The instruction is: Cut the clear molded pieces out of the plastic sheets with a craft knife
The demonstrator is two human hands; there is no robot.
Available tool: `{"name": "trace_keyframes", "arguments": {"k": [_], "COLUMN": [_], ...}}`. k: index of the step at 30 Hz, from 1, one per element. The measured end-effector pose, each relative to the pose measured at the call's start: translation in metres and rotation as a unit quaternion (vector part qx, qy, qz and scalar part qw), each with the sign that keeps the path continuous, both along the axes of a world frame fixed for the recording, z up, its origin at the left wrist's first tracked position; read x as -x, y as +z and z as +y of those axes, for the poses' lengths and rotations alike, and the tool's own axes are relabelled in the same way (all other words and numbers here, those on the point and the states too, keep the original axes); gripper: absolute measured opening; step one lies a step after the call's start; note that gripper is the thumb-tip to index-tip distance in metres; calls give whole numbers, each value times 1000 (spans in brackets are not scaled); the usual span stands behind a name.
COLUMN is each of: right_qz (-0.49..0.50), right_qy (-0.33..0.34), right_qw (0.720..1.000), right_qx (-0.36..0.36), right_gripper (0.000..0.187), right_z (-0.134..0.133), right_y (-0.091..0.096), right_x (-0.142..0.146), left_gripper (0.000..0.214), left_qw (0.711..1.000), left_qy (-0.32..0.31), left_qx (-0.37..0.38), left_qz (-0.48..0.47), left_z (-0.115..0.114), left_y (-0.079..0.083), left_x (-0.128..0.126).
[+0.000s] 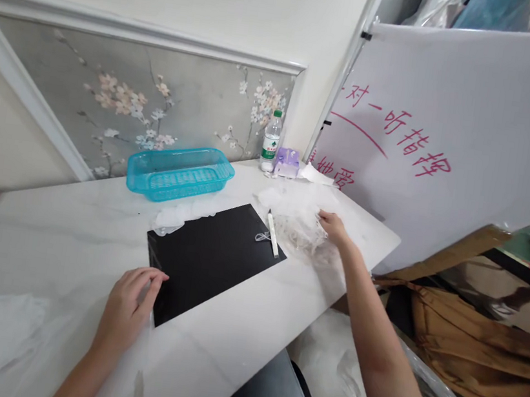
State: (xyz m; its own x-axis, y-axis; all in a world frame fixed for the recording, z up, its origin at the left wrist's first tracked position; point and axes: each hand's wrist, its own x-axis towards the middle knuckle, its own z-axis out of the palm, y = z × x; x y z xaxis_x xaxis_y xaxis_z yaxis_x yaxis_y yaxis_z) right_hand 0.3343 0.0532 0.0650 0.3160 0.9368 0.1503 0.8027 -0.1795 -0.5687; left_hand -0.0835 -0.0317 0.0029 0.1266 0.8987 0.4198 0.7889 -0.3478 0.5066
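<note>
My left hand [126,309] rests on the white table [44,241] at the near left corner of a black mat [211,253], fingers curled loosely, with a small clear piece seemingly under them. My right hand [332,225] reaches out to the right of the mat, its fingers on a heap of clear plastic bags [299,219]. A white pen-like tool [273,233] lies on the mat's right edge beside a small clear loop [262,236]. More clear bags [177,216] lie at the mat's far left corner.
A turquoise plastic basket [179,171] stands at the back by the flowered wall panel. A water bottle [271,141] and a purple tissue pack [288,162] stand at the far corner. A whiteboard with red writing [449,132] leans at right. Brown cloth [471,336] lies below.
</note>
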Motion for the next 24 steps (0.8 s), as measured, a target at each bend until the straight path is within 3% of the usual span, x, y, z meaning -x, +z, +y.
{"name": "trace_keyframes", "arguments": {"k": [2, 6, 10, 13, 18, 21, 24], "right_qz": [8, 2, -43, -33, 23, 54, 96], "right_qy": [19, 24, -20, 27, 170, 160, 144], "right_qw": [999, 999, 999, 998, 985, 986, 985], "right_qx": [25, 49, -9, -38, 0, 14, 7], "right_gripper": [27, 28, 32, 36, 39, 41, 32], "right_z": [-3, -14, -16, -5, 35, 63, 85], "right_y": [5, 34, 47, 30, -28, -55, -66], "right_x": [-16, -48, -40, 6, 134, 207, 258], "left_gripper": [28, 32, 31, 28, 26, 26, 26], "left_qw": [1000, 998, 996, 996, 996, 996, 996], "left_qy": [3, -17, -32, -34, -40, -39, -33], "left_qx": [17, 57, 60, 62, 67, 63, 54], "left_qz": [4, 26, 51, 53, 42, 52, 60], "left_z": [0, -1, -3, -4, -7, -7, -8], "left_y": [1, 2, 3, 2, 1, 1, -1], "left_x": [0, -2, -4, -5, -6, -4, -1]}}
